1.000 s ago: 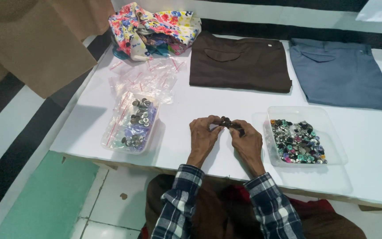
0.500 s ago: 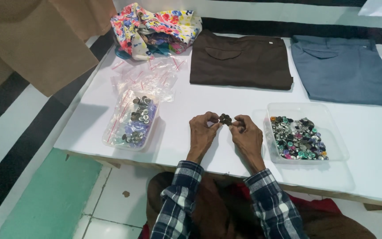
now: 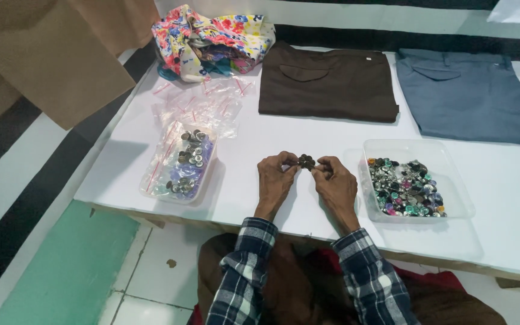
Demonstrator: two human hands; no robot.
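A small dark button cluster [image 3: 306,160] sits pinched between the fingertips of the left hand [image 3: 274,180] and right hand [image 3: 336,183], just above the white table [image 3: 308,129]. A clear tray of buttons [image 3: 407,187] lies just right; bagged buttons [image 3: 183,165] lie left.

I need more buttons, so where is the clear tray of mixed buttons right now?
In the head view, the clear tray sits on the white table just beyond the right hand, in front of the folded blue trousers.
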